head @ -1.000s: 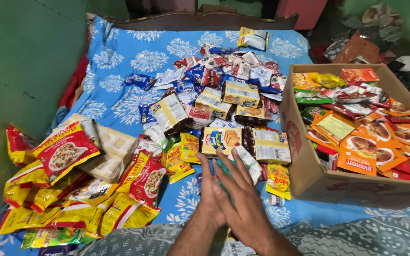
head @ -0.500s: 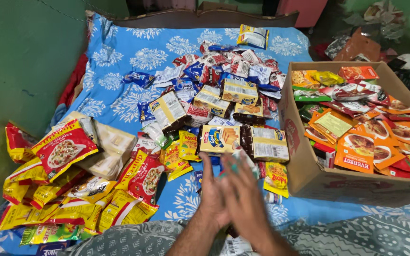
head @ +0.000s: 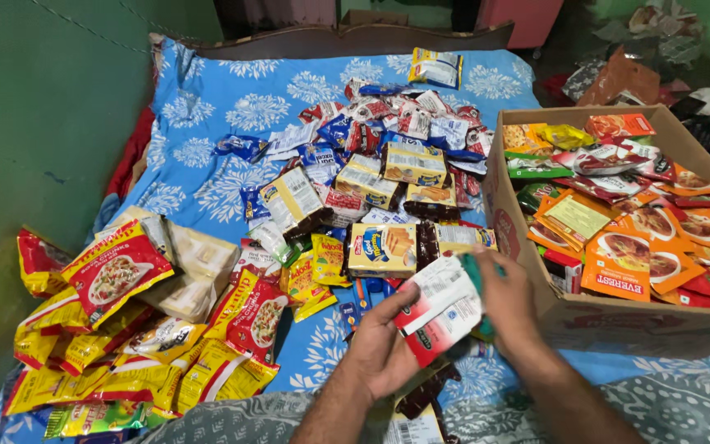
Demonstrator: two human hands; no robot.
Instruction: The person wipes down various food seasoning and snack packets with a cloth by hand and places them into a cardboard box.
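- The left hand point(head: 388, 349) and the right hand point(head: 507, 308) both grip one flat white and red plastic packet point(head: 441, 308), the left from below with thumb on its face, the right curled over its far edge; something green shows under the right fingers, and I cannot tell what it is
- The packet is up off the blue flowered bed sheet point(head: 207, 107), just in front of the near left corner of the open brown cardboard box point(head: 552, 316)
- To handle it well, I'd say keep it flat and hold it by the edges, since thin foil creases easily
- The box is already crowded with orange and red sachets point(head: 634, 255), so a packet would sit best slid in on edge
- The loose heap of small snack packs point(head: 380, 189) lies just beyond the hands, and the yellow and red noodle packets point(head: 117, 329) are piled at the left; low, short moves would keep both heaps undisturbed
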